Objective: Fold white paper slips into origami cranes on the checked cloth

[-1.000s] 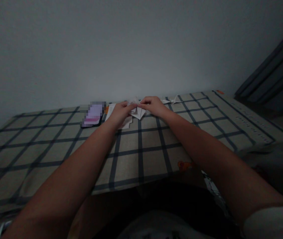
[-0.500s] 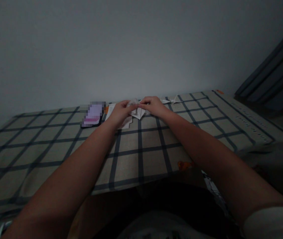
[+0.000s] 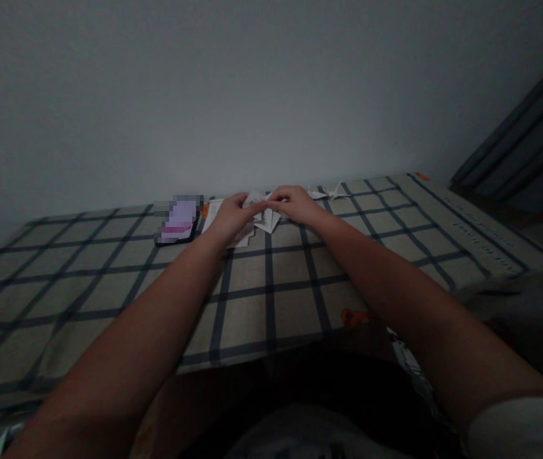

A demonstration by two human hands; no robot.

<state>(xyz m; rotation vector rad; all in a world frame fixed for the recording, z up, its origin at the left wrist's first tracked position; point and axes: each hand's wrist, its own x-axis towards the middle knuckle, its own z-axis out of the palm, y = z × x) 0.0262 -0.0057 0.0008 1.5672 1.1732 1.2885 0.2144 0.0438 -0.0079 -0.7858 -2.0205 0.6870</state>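
A piece of folded white paper (image 3: 267,222) is held between my two hands above the far side of the table, its pointed end turned toward me. My left hand (image 3: 234,215) grips it from the left, thumb stretched along the top. From the right, my right hand (image 3: 292,203) pinches it with thumb and fingertips, and the two thumbs nearly meet. The fingers partly hide the folds. Under and beside my left hand lie flat sheets of white paper (image 3: 243,240). Just beyond my right hand rests a folded paper crane (image 3: 335,191), with another white folded piece (image 3: 318,194) next to it.
A phone (image 3: 176,222) with a blurred, lit screen lies left of the papers. The checked tablecloth (image 3: 243,319) covers the table, which stands against a grey wall (image 3: 271,95). A dark curtain (image 3: 529,121) hangs at the right.
The folded paper has spread a little between my fingers, and its pointed end sits slightly lower and further right. Both hands stay in nearly the same place.
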